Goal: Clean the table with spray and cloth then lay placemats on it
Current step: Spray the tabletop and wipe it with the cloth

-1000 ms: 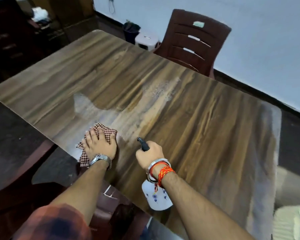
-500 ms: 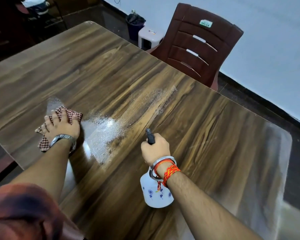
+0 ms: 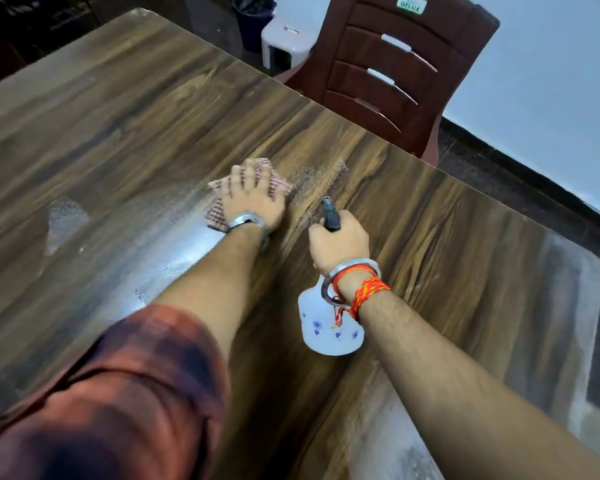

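Note:
My left hand [image 3: 253, 195] lies flat on a red-and-white checked cloth [image 3: 280, 183], pressing it onto the wooden table [image 3: 465, 237] near its middle. Only the edges of the cloth show around my fingers. A wet streak [image 3: 160, 258] runs back from the cloth toward the table's near left part. My right hand [image 3: 340, 244] grips the black trigger head of a white spray bottle [image 3: 329, 334] with small blue prints. The bottle hangs over the table just right of the cloth, its nozzle pointing away from me. No placemats are in view.
A dark red plastic chair [image 3: 395, 74] stands at the table's far side. Behind it are a white stool [image 3: 284, 36] and a dark bin [image 3: 253, 15] by the wall. A patch of spray droplets [image 3: 65, 220] sits at the left.
My left hand has swept the cloth from the near left edge to the middle of the table, beside the bottle, leaving a wet streak. My right hand has kept hold of the spray bottle.

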Tool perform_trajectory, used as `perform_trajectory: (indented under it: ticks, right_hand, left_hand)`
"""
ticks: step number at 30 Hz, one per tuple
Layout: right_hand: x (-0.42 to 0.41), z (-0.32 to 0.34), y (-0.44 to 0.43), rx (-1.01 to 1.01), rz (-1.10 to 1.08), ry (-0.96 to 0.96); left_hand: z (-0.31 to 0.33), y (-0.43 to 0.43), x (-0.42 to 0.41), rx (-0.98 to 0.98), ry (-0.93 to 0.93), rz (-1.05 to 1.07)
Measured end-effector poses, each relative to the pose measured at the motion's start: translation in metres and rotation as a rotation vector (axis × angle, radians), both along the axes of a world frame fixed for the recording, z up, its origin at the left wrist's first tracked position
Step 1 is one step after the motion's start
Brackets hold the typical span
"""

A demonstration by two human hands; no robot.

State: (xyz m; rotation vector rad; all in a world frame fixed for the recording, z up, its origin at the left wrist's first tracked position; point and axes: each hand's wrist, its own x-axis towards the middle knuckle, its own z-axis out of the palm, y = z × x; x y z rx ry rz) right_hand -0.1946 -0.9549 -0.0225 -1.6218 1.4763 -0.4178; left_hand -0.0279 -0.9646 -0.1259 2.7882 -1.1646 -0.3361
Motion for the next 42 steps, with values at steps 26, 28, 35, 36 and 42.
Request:
perform_trajectory:
  ticks: [26,28,35,36,42]
  right_hand:
    - [0.096,0.0,0.089,-0.053,0.338,-0.027]
    - [0.09,-0.002,0.094,-0.035,0.339,0.003]
    - [0.077,0.0,0.123,0.005,0.444,0.158]
    - [0.076,0.0,0.126,0.006,0.446,0.165]
    - [0.057,0.001,0.138,0.04,0.415,0.209]
  left_hand:
    - [-0.004,0.229,0.17,-0.017,0.029,0.501]
    - [-0.003,0.228,0.15,-0.014,0.04,0.459]
    - [0.0,0.215,0.019,-0.051,0.05,0.247]
    - [0.0,0.215,-0.001,-0.057,0.07,0.223]
    - [0.004,0.243,-0.082,-0.088,0.14,0.076]
